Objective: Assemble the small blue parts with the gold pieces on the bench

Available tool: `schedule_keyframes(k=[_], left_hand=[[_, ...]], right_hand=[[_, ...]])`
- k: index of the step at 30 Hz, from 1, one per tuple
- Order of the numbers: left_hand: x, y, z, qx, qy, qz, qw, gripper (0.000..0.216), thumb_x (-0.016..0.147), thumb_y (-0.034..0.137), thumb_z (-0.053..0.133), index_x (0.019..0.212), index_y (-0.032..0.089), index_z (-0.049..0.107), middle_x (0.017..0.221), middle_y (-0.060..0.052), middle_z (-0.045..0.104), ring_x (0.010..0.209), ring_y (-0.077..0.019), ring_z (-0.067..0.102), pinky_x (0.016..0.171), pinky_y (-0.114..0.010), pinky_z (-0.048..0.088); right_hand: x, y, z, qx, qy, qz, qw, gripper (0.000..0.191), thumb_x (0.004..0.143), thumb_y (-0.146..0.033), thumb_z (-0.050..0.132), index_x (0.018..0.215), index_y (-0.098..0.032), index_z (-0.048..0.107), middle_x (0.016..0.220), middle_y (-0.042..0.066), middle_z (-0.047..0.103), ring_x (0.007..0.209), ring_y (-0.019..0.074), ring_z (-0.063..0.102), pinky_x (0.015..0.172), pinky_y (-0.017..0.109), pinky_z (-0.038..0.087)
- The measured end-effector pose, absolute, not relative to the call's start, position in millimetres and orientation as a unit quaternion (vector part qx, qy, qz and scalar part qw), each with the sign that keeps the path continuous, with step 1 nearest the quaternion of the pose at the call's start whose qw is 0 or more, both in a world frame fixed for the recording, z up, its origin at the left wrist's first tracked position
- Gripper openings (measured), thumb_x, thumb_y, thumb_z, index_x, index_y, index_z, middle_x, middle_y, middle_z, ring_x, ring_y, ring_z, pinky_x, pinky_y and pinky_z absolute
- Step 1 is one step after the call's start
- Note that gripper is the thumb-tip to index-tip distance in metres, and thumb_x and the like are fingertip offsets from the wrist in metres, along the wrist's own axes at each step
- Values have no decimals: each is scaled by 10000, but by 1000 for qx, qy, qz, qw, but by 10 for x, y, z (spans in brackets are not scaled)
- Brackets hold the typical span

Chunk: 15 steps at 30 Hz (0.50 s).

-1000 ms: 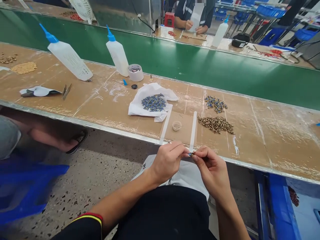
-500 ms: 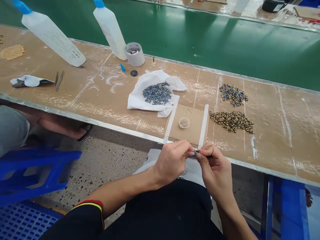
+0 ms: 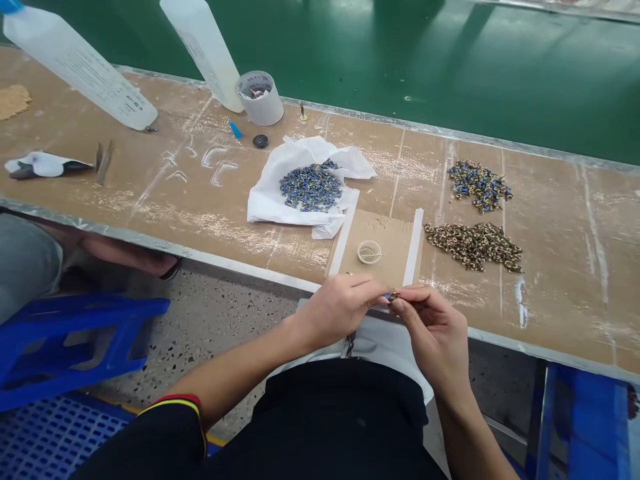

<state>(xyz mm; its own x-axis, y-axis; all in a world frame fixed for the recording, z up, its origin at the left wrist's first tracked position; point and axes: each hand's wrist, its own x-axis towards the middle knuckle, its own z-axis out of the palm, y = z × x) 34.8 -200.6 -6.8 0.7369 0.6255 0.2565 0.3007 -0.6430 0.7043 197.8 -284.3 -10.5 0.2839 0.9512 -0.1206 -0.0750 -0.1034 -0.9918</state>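
Just over the table's front edge, my left hand (image 3: 343,303) and my right hand (image 3: 440,330) meet fingertip to fingertip. Between them is a tiny blue piece (image 3: 388,296), pinched by the left hand. A small gold-brown piece (image 3: 394,295) touches it, held in the right fingertips; fine detail is too small to make out. Beyond the hands, a small clear cup (image 3: 369,252) with a thin stick in it stands on a taped cardboard sheet (image 3: 383,230). Blue pieces (image 3: 310,188) lie heaped on white paper (image 3: 265,200). Gold-brown pieces (image 3: 475,245) form a pile to the right.
Behind that pile lies a heap of mixed blue and gold pieces (image 3: 479,185). Two plastic bottles (image 3: 85,73) lean at the back left, near a tape roll (image 3: 261,99), a blue cap (image 3: 235,129) and a black disc (image 3: 261,141). A person's leg (image 3: 30,263) and a blue stool (image 3: 75,333) are left.
The view has shifted slightly. Both hands stay together at the table edge, still pinching the small pieces, with the left hand a little flatter.
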Motion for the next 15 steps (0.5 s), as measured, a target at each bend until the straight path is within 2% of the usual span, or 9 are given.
schedule_keyframes(k=[8, 15], left_hand=[[441, -1826, -332, 918, 231, 219, 237, 375, 1029, 324, 404, 818, 151, 661, 721, -26, 613, 658, -126, 555, 631, -243, 409], [455, -1777, -391, 935, 190, 210, 215, 277, 1003, 189, 424, 869, 144, 662, 757, -24, 610, 630, -126, 502, 619, -250, 392]], right_hand=[[2232, -2732, -303, -594, -454, 455, 484, 54, 891, -220, 673, 930, -226, 709, 804, 7, 693, 695, 121, 641, 623, 218, 543], [2321, -2765, -448, -594, -493, 438, 461, 63, 892, -165, 654, 907, -221, 678, 865, 22, 671, 739, 140, 640, 644, 249, 534]])
